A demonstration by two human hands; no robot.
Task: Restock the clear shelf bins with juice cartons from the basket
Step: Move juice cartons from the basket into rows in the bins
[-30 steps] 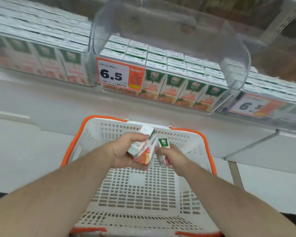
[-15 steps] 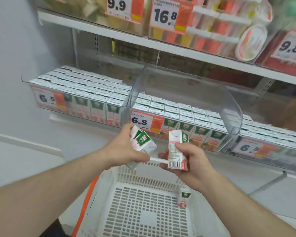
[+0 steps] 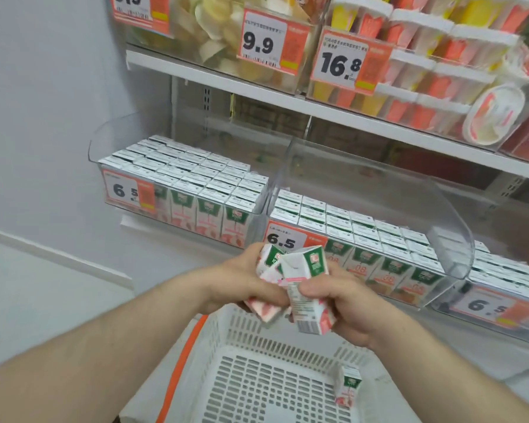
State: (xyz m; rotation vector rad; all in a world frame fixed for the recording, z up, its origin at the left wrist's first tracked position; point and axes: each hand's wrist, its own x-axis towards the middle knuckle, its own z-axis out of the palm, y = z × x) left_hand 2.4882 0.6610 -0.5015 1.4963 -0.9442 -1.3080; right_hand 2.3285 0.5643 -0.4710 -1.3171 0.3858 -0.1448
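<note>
Our left hand [image 3: 242, 285] grips tilted juice cartons [image 3: 268, 270]; just right of it, touching, our right hand [image 3: 342, 303] clamps one carton [image 3: 306, 291], long axis near upright. Both hover over the basket's [image 3: 226, 328] far rim. The middle clear bin [image 3: 358, 239] lies directly ahead and slightly right, nearer our right hand. One carton [image 3: 348, 389] remains in the basket's right corner.

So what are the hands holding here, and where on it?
The left hand grips juice cartons around their lower bodies. The right hand grips one carton around its middle, thumb across the front. How many the left holds cannot be told.
</note>
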